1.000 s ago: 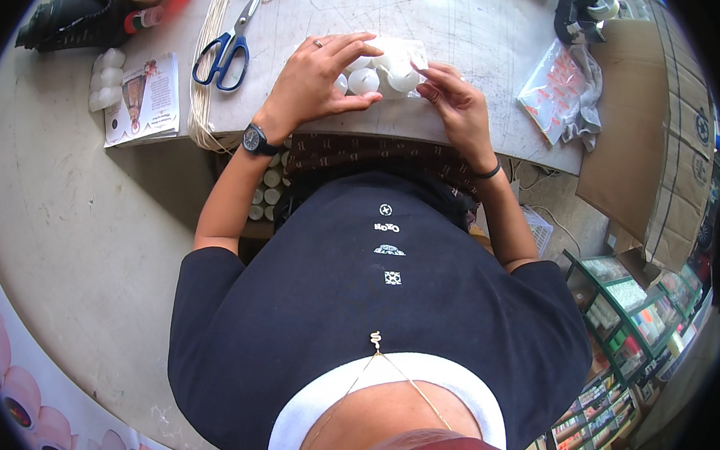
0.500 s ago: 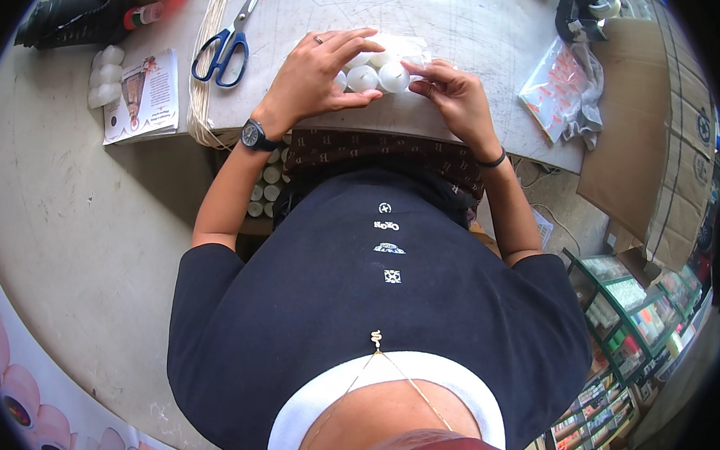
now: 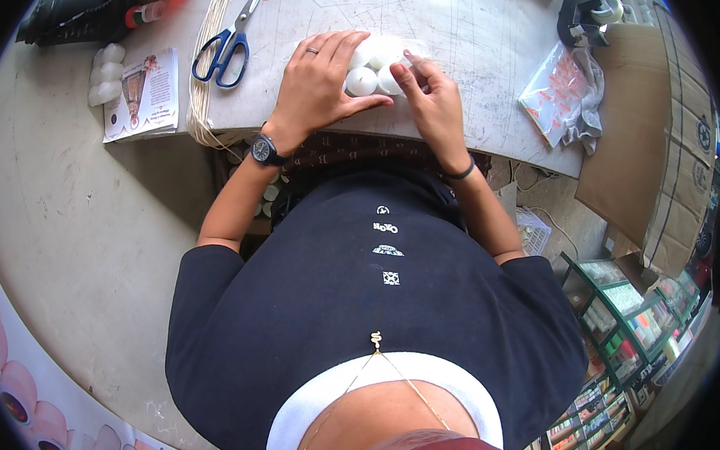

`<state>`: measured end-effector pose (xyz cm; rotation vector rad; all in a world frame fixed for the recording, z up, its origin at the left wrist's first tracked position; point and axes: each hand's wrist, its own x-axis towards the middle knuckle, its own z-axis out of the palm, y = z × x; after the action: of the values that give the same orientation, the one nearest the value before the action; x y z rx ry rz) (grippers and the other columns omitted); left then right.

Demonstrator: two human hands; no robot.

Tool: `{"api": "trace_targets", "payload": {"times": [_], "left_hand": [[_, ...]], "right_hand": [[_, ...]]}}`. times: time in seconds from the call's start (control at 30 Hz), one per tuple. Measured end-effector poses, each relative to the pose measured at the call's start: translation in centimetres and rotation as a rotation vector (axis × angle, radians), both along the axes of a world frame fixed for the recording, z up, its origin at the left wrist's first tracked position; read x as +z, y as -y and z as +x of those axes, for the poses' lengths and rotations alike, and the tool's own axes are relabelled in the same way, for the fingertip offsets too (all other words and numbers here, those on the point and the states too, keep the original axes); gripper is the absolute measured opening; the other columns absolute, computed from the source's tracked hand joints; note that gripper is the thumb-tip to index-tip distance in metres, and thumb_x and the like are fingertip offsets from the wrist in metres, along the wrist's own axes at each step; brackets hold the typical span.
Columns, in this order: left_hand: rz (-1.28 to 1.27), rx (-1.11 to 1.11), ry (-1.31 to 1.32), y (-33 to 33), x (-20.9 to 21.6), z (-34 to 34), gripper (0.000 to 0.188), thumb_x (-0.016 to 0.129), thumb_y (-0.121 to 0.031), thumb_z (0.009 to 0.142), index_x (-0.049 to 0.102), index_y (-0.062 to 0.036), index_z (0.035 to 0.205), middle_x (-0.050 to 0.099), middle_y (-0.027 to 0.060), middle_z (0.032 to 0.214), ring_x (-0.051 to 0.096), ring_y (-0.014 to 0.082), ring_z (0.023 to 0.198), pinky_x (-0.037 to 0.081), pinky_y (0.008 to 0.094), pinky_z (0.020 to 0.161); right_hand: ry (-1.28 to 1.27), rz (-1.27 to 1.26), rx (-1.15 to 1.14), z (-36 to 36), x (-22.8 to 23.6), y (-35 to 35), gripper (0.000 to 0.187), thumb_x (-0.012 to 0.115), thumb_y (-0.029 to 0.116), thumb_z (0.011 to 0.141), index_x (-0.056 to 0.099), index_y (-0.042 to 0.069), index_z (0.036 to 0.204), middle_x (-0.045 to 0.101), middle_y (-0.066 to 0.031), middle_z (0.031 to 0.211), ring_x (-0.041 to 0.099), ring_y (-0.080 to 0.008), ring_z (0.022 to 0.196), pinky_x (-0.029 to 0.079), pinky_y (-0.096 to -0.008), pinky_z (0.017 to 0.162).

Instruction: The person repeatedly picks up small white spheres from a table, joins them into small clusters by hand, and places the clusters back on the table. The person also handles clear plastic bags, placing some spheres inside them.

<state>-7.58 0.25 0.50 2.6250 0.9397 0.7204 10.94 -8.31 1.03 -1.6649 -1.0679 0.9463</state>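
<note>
A white bubble candle (image 3: 361,81) with rounded bumps sits on the worktable near its front edge. My left hand (image 3: 315,78) curves round its left side, fingers over the far part and thumb along the near side. At the candle's right side, my right hand (image 3: 435,99) is closed, thumb and index finger pressed in against a rounded bump. Whether those fingertips pinch something small is hard to see. Clear film or a pale wrapper seems to lie behind the candle, partly covered by the fingers.
Blue-handled scissors (image 3: 222,56) and a bundle of cream cord (image 3: 200,91) lie left of my hands. Beyond them are printed sheets (image 3: 157,101), another bubble candle (image 3: 106,75) and a black bottle-like object (image 3: 76,16). Rightward lie a plastic packet (image 3: 556,93), a tape dispenser (image 3: 583,17) and cardboard (image 3: 630,126).
My right hand has moved left and turned, its thumb now over the candle's right bump. My left hand has shifted slightly right. The candle stays nearly in place.
</note>
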Motion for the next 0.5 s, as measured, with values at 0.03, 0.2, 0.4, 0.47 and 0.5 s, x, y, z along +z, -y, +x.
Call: {"api": "trace_targets", "payload": {"times": [0.03,0.2,0.4,0.47,0.5], "left_hand": [[-0.003,0.009,-0.011,-0.1,-0.5,0.1,0.093,0.081,-0.065,0.07,0.055,-0.0052,0.136,0.064,0.0126,0.127,0.06,0.0297,0.12,0.043,0.0444,0.107],[-0.025,-0.002,0.031,-0.1,-0.4,-0.1,0.087,0.082,-0.061,0.072,0.057,-0.006,0.133,0.065,0.0111,0.125,0.062,0.0279,0.117,0.042,0.0441,0.105],[-0.008,-0.02,0.033,-0.2,-0.6,-0.3,0.085,0.083,-0.06,0.071,0.058,-0.0066,0.132,0.066,0.0105,0.125,0.062,0.0255,0.117,0.043,0.0428,0.104],[-0.009,-0.028,0.02,-0.2,-0.6,-0.4,0.087,0.083,-0.06,0.071,0.057,-0.0065,0.134,0.065,0.0102,0.126,0.062,0.025,0.118,0.043,0.0425,0.104],[-0.01,-0.032,0.008,-0.2,-0.7,-0.5,0.089,0.083,-0.06,0.071,0.055,-0.0064,0.136,0.065,0.01,0.127,0.062,0.0248,0.119,0.043,0.0423,0.104]], "right_hand": [[0.003,0.019,-0.046,-0.4,-0.7,-0.3,0.046,0.078,0.039,0.091,0.07,-0.007,0.093,0.052,-0.0051,0.065,0.049,-0.0109,0.061,0.044,-0.0303,0.059],[0.025,0.221,-0.2,-1.9,-3.1,-1.2,0.058,0.078,0.038,0.091,0.054,-0.004,0.058,0.036,-0.0079,0.047,0.053,-0.0116,0.053,0.042,-0.0322,0.051],[0.059,0.13,-0.13,-0.9,-2.5,-1.3,0.049,0.081,0.039,0.088,0.066,-0.004,0.068,0.038,-0.0047,0.048,0.051,-0.009,0.052,0.039,-0.0302,0.049],[0.06,0.155,-0.102,-0.7,-2.5,-1.4,0.046,0.082,0.04,0.086,0.071,-0.003,0.076,0.04,-0.0029,0.049,0.045,-0.008,0.048,0.035,-0.0302,0.047],[0.07,0.115,-0.087,-0.6,-2.0,-1.5,0.045,0.082,0.041,0.086,0.073,-0.003,0.081,0.041,-0.0022,0.049,0.043,-0.0078,0.047,0.034,-0.0304,0.047]]}}
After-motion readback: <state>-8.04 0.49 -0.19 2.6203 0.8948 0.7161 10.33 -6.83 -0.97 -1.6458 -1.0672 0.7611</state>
